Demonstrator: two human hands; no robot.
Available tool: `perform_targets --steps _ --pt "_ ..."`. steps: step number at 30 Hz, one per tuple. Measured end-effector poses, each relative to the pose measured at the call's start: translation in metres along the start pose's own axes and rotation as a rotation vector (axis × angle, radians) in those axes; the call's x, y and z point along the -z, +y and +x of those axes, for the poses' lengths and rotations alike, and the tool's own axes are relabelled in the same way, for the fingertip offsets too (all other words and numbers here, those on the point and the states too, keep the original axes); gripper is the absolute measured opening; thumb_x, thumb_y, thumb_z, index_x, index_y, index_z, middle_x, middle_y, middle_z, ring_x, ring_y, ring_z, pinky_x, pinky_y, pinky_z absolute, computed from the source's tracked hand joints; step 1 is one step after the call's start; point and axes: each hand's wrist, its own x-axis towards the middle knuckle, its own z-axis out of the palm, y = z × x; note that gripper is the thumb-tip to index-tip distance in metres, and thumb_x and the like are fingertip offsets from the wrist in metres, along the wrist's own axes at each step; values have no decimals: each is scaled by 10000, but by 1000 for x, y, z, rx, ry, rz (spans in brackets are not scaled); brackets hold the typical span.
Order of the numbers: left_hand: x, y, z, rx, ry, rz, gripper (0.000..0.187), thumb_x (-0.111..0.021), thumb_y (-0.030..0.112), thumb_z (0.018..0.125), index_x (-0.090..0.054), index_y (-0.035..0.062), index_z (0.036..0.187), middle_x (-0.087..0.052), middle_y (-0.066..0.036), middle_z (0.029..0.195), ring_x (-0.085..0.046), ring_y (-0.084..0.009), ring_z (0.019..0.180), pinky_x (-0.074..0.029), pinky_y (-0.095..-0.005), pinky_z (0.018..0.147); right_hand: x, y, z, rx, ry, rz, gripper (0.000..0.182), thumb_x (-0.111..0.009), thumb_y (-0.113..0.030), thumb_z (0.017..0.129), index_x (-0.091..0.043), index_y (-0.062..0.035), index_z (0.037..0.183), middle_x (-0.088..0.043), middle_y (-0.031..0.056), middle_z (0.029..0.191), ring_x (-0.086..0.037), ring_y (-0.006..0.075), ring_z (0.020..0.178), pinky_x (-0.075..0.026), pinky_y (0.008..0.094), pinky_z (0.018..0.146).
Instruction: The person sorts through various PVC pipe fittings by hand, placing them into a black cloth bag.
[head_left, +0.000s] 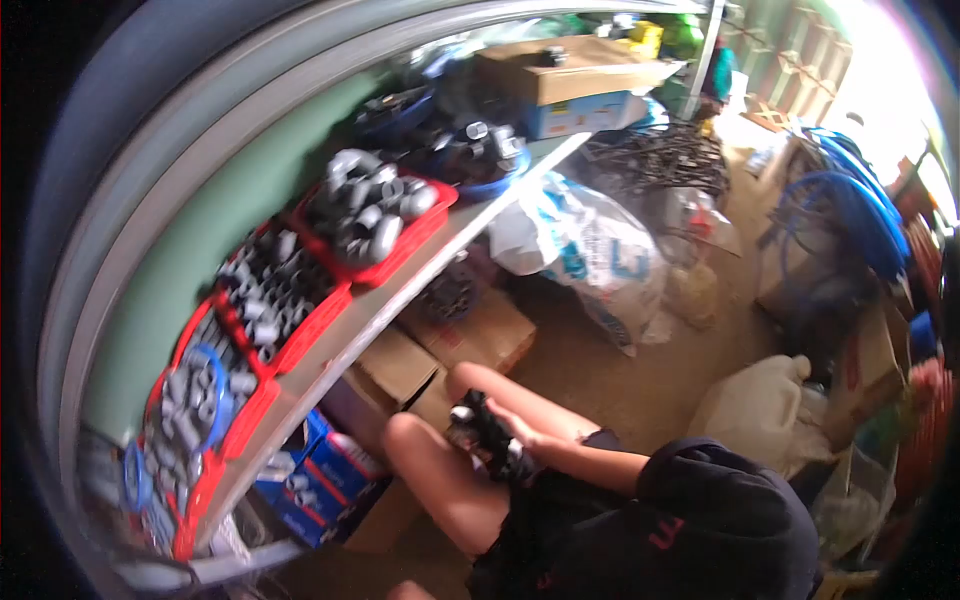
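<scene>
My right hand (517,432) is closed on a dark object (485,432) with small white parts, held between my bent knees. Its exact kind is too blurred to make out. The forearm comes from a dark short sleeve on the right. I cannot make out my left hand; the dark object and dark clothing cover that side. Cardboard boxes (478,335) stand on the floor just beyond my knees. Left of my legs is a blue box (325,485) with red bands under the shelf.
A long shelf carries red trays (300,345) of grey pipe fittings (370,205), a blue basin (490,185) and an open carton (575,70). A filled plastic bag (600,255) hangs near its edge. At right are a whitish jerrycan (755,410) and coiled blue hose (860,190).
</scene>
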Motion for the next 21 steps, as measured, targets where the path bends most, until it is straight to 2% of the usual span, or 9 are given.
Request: perform_targets --steps 4,7,11,13,15,17,18,20,21 --pt "-23 -38 -27 83 -163 8 123 -575 90 764 -512 17 841 -514 -138 841 -519 -219 757 -438 -357 675 15 3 6 36 -32 37 607 -300 -602 824 -482 -94 1102 -577 118 888 -567 207 612 -494 336 564" --pt "-3 -76 -22 92 -125 242 152 -569 89 765 -509 15 884 -515 -158 893 -521 -241 807 -444 -380 715 27 5 10 40 -93 37 586 -292 -593 832 -472 -112 1116 -580 127 903 -575 205 603 -502 326 553" --pt "92 -165 8 157 12 1184 215 -557 89 808 -536 18 1009 -416 -228 1182 -407 -336 1124 -335 -446 911 17 3 5 20 -57 28 579 -296 -591 833 -456 -122 1133 -588 138 913 -583 189 598 -502 310 530" --pt "147 -197 18 66 -90 1587 361 -516 280 843 -495 63 1130 -430 -243 1181 -469 -361 1031 -372 -446 860 25 5 8 29 -51 -9 587 -318 -592 827 -448 -125 1157 -594 131 905 -582 172 613 -494 287 531" --pt "201 -242 -12 438 -133 1261 411 -499 307 852 -467 56 1176 -270 -263 1313 -313 -380 1194 -272 -432 968 27 6 18 79 -123 8 598 -327 -596 822 -450 -121 1165 -596 124 903 -583 173 633 -483 274 533" --pt "211 -262 -21 423 -141 1375 382 -509 294 845 -488 53 1141 -307 -274 1286 -325 -397 1182 -272 -440 974 -15 -4 -14 64 118 -53 633 -376 -600 804 -510 -66 1115 -610 117 862 -593 223 692 -488 322 566" --pt "204 -252 -18 435 -121 1356 358 -525 297 833 -519 49 1092 -327 -274 1274 -329 -400 1179 -273 -446 974 16 5 5 71 -15 -23 612 -376 -581 815 -489 -75 1141 -604 115 895 -589 235 717 -484 328 579" --pt "193 -248 -13 379 -46 1362 332 -572 271 800 -549 56 1052 -388 -251 1228 -364 -380 1151 -294 -433 957 5 2 0 97 -37 -16 673 -324 -617 808 -458 -58 1158 -582 126 912 -567 225 714 -466 337 573" --pt "188 -247 -12 340 -24 1342 333 -604 245 777 -553 62 1050 -416 -227 1207 -394 -357 1127 -308 -416 944 -11 -2 -5 58 92 -44 684 -304 -629 805 -471 -53 1133 -576 117 868 -548 218 650 -449 335 550"
